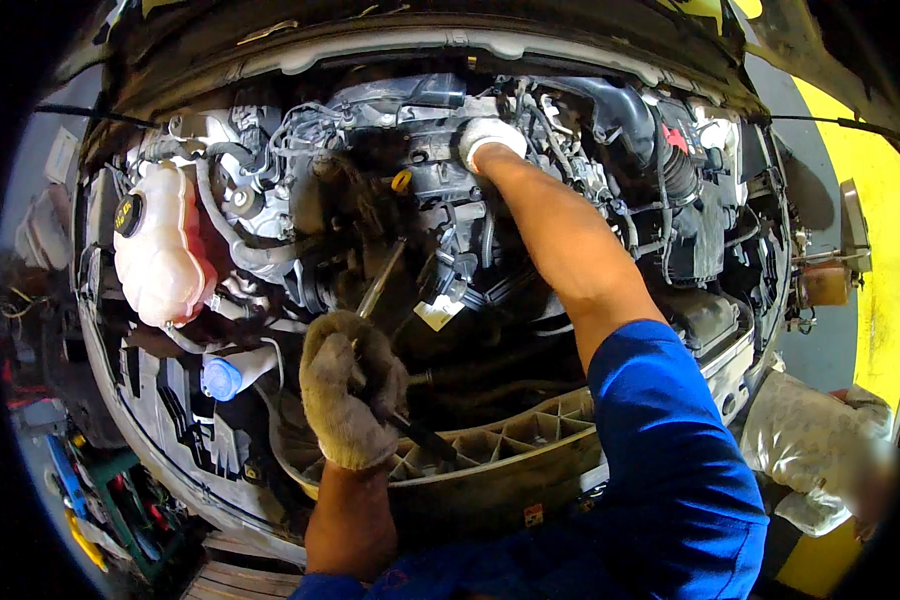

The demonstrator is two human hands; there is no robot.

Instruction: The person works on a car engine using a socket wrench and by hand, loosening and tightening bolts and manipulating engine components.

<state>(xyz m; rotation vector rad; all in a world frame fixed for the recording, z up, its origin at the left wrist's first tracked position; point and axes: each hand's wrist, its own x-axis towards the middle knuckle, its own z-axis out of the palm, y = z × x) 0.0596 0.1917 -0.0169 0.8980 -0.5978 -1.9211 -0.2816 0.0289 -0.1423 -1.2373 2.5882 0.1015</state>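
My left hand (353, 390), in a worn knitted glove, is closed around a long tool with a shiny metal shaft (380, 283). Its dark end (428, 440) sticks out below the fist over the front crossmember, and its tip points up toward the engine. Farther in, my right hand (492, 143), gloved in white, reaches to the top of the engine (440, 165), at the right of the dark ribbed part; its fingers are hidden from this angle. A yellow ring-shaped dipstick handle (401, 182) sits left of that hand. Below it hangs a pale tag (438, 312).
At left stand the pinkish coolant tank (160, 250) and a blue washer cap (221, 379). Black air intake parts (620, 115) fill the right side. The ribbed front crossmember (500, 440) edges the bay. Another person (810, 440) is at the lower right; tools (90, 500) lie lower left.
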